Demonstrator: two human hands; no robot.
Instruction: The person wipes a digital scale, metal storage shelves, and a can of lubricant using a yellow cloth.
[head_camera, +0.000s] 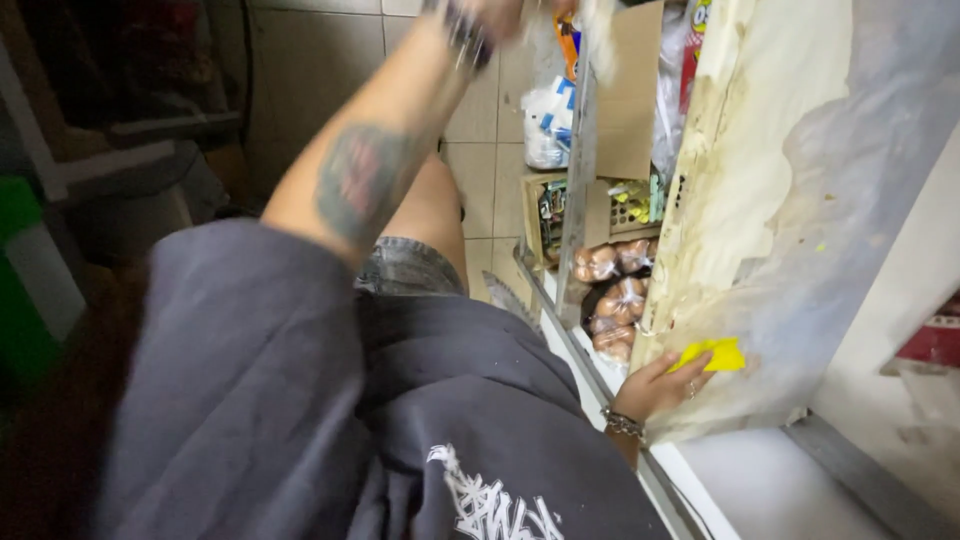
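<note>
well, risk: the stained, flaking panel (800, 180) looks brittle, so hard rubbing with the yellow cloth (712, 354) could, i judge, tear its coating loose over the food below.
right hand (662, 385): fingers curled around the yellow cloth, pressing it against the lower part of the panel.
left hand (490, 15): raised to the top edge of the view, mostly cut off; cannot tell if it grips anything.
second risk: a slip of the raised arm might knock the hanging packets down.
bagged eggs (612, 300): clear bags of brown eggs, stacked just beside the right hand.
cardboard box (632, 95): plain brown, upright, above the eggs.
white bag (548, 125): white with blue marks, on the tiled floor (480, 150).
packets (692, 40): red and orange, hanging at the top.
</note>
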